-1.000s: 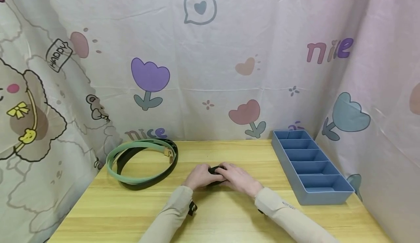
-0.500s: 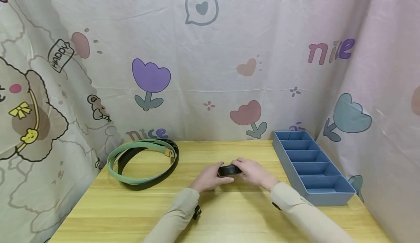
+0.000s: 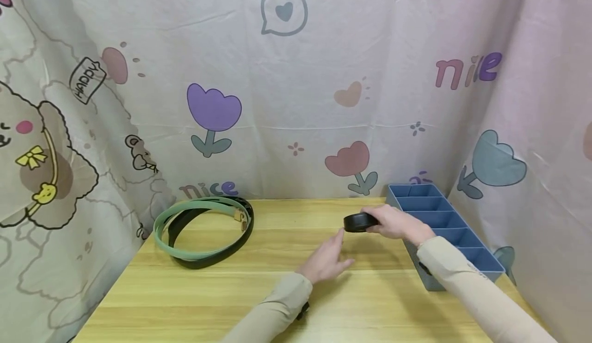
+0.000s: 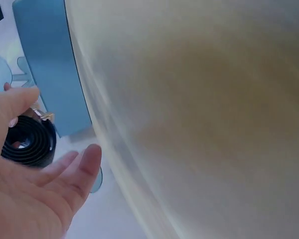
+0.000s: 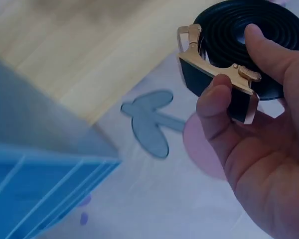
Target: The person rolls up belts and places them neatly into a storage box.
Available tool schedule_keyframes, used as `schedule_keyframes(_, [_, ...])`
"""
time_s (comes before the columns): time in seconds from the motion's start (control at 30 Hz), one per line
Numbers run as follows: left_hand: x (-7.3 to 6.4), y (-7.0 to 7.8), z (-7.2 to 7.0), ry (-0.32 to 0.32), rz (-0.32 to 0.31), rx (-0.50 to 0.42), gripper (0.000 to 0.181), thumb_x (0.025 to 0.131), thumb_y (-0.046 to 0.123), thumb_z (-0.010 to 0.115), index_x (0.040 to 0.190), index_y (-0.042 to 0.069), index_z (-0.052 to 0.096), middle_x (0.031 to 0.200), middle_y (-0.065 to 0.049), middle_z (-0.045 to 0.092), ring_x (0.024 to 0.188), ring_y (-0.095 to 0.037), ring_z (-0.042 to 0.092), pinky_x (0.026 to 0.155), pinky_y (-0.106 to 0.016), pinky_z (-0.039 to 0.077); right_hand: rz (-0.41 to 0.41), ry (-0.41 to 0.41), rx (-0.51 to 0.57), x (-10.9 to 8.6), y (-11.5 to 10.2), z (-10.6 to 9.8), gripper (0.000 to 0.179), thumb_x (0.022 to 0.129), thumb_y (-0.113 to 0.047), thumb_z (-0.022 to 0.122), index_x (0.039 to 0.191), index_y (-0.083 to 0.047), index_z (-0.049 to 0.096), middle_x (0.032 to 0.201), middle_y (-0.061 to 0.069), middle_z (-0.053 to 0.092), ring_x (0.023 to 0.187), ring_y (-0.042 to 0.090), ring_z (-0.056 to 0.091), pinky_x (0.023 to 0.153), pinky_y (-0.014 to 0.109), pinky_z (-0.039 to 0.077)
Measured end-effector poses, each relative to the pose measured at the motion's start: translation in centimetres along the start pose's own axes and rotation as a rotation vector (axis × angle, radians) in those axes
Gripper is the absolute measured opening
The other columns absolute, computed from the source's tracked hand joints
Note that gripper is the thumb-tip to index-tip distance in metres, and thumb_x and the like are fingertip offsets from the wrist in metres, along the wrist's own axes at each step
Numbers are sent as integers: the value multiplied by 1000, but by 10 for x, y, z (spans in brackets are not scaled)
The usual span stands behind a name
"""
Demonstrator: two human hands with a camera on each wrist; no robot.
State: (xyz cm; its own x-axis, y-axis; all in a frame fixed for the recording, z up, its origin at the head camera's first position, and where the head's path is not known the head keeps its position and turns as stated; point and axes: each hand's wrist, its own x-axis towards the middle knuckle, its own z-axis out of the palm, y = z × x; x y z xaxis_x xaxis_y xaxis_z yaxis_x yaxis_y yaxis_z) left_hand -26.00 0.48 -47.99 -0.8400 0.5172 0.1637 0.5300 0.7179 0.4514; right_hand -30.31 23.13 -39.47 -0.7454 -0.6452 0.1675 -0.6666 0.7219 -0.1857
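Observation:
A black belt (image 5: 224, 30), rolled into a tight coil with a gold-edged buckle (image 5: 214, 74), is gripped by my right hand (image 3: 393, 222) above the table. In the right wrist view the thumb lies over the coil and a curled finger presses the buckle. My left hand (image 3: 326, 260) is apart from the belt, lower and to its left, fingers extended and holding nothing. The left wrist view shows the left palm (image 4: 25, 204) with the coil beyond it. Just right of the right hand stands a blue-grey divided box (image 3: 423, 268), partly hidden by the right arm.
At the left of the wooden table (image 3: 152, 302) lie a loosely looped green belt (image 3: 185, 255) and a black belt (image 3: 210, 262), overlapping. A patterned curtain (image 3: 287, 86) hangs behind the table and along both sides.
The right hand has lifted the coiled belt and carried it rightward, towards the box. The left hand has let go of the coil and shifted slightly right, its fingers spreading.

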Motion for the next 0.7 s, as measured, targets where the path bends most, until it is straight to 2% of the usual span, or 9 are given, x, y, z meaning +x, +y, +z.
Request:
schedule_keyframes(0.1, [3, 10, 4, -47, 48, 91, 76, 93, 41, 64, 152, 7, 30, 148, -14, 47, 131, -26, 51, 108, -38, 42, 47, -9, 0, -8, 8, -10, 25, 86, -18, 75, 106, -19, 61, 93, -3, 66, 81, 14, 59, 72, 39, 48])
schedule_keyframes(0.17, [6, 17, 6, -66, 90, 150, 69, 93, 42, 63, 148, 10, 39, 144, -12, 51, 128, -24, 54, 105, -36, 44, 80, -18, 9, -12, 13, -17, 27, 86, -18, 74, 110, -18, 61, 97, 0, 68, 83, 16, 60, 75, 41, 50])
schedule_keyframes(0.3, [12, 33, 16, -76, 186, 248, 60, 92, 42, 64, 142, 13, 47, 139, -7, 56, 122, -18, 57, 101, -30, 47, 136, -13, 9, -18, 23, -34, 32, 86, -19, 75, 115, -15, 62, 98, 4, 69, 85, 19, 61, 75, 44, 50])
schedule_keyframes(0.47, [17, 59, 30, -81, 284, 356, 59, 91, 46, 65, 141, 20, 48, 134, 1, 58, 117, -10, 58, 97, -21, 47, 174, 4, -15, -26, 38, -53, 29, 84, -19, 77, 108, -16, 62, 92, 2, 66, 79, 18, 58, 70, 40, 47])
schedule_keyframes(0.7, [24, 87, 40, -74, 358, 433, 65, 90, 49, 65, 146, 24, 42, 136, 5, 54, 119, -6, 56, 98, -18, 45, 236, -64, -72, -42, 55, -73, 26, 84, -17, 76, 107, -15, 63, 93, 3, 65, 79, 20, 57, 71, 44, 48])
